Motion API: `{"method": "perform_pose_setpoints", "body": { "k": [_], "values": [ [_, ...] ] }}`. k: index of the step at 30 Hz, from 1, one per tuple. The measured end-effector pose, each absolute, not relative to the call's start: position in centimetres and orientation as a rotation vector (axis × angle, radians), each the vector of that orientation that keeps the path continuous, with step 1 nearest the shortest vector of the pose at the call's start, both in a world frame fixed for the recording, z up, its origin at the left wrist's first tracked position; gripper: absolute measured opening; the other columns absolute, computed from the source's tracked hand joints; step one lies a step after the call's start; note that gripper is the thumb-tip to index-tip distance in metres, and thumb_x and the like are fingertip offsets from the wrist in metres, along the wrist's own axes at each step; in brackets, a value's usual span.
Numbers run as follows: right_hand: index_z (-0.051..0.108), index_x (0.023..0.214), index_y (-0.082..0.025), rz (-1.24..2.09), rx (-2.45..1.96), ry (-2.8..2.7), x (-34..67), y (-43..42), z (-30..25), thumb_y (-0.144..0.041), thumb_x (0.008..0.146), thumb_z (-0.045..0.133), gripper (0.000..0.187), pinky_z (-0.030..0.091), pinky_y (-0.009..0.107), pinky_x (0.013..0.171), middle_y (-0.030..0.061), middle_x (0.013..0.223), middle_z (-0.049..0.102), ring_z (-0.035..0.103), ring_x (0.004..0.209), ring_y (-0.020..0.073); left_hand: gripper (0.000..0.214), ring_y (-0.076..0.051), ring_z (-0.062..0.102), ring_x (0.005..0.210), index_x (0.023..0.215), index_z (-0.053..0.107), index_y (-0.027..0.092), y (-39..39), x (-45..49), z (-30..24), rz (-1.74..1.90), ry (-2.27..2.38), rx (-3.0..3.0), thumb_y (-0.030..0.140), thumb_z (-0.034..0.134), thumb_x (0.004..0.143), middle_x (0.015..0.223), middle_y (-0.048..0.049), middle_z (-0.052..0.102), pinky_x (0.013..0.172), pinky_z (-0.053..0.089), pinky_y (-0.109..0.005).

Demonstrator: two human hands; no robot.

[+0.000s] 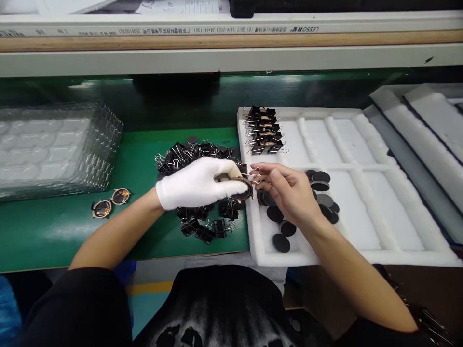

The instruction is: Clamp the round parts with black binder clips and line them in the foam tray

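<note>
My left hand [197, 185], in a white glove, is closed around a round gold-rimmed eyeglass frame [249, 189] with a dark disc against it. At its upper edge sits a black binder clip [243, 168], partly hidden by the glove. My bare right hand [292, 193] has its fingertips at the clip's silver wire handles [256, 176], thumb and index finger close together. Under and around the left hand lies a pile of black binder clips [204, 232]. Beneath the right hand, loose black discs [281, 243] lie in a white foam tray [255, 241].
Several clipped frames [265, 130] stand in a row in the tray's far left compartment. Clear plastic trays [54, 149] are stacked at left, with gold round-lens glasses [112, 202] in front on the green table [155, 246]. More foam trays [427, 130] lean at right. A shelf edge [181, 60] runs across the back.
</note>
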State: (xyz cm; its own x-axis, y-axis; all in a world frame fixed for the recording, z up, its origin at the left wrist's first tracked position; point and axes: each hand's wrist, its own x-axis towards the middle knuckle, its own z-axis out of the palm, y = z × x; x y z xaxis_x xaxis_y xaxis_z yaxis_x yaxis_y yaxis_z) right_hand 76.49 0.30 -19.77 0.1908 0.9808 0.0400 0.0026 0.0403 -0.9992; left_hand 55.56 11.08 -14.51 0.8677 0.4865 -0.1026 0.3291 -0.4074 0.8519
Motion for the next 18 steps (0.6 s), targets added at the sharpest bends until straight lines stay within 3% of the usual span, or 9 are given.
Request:
{"method": "perform_pose_setpoints", "body": {
  "k": [2,8,12,18],
  "values": [
    [0.079,0.115,-0.029,1.137,-1.258,-1.069,76.6,0.2,-19.8,-0.05,0.086,0.082,0.037,0.064,0.031,0.082,0.0042,0.112,0.079,0.074,0.096,0.0178,0.027,-0.012,0.063,0.073,0.09,0.071,0.019,10.9,55.8,-14.9,0.222,0.622,2.053,0.044,0.063,0.095,0.083,0.0028,0.071,0.068,0.047,-0.024],
    [0.079,0.11,-0.022,1.202,-1.367,-0.963,76.3,0.1,-19.4,-0.043,0.075,0.092,0.043,0.062,0.043,0.101,0.007,0.108,0.08,0.076,0.102,0.0232,0.025,-0.012,0.061,0.072,0.09,0.07,0.019,10.8,56.1,-15.3,0.23,0.646,2.187,0.043,0.065,0.095,0.081,0.0037,0.07,0.069,0.044,-0.025],
    [0.076,0.119,-0.022,1.236,-1.364,-0.967,76.4,0.2,-19.4,-0.042,0.077,0.091,0.049,0.061,0.046,0.104,0.0078,0.115,0.08,0.076,0.107,0.0242,0.024,-0.013,0.062,0.072,0.09,0.07,0.019,10.5,56.3,-15.6,0.257,0.653,2.273,0.041,0.066,0.095,0.084,0.0028,0.071,0.07,0.044,-0.027],
    [0.078,0.111,-0.021,1.175,-1.369,-0.988,76.3,0.2,-19.6,-0.036,0.078,0.09,0.038,0.063,0.044,0.103,0.0057,0.107,0.082,0.078,0.102,0.0236,0.025,-0.017,0.066,0.084,0.092,0.07,0.019,10.0,56.4,-15.9,0.271,0.659,2.424,0.042,0.064,0.097,0.095,-0.0014,0.073,0.078,0.047,-0.031]
  ]
}}
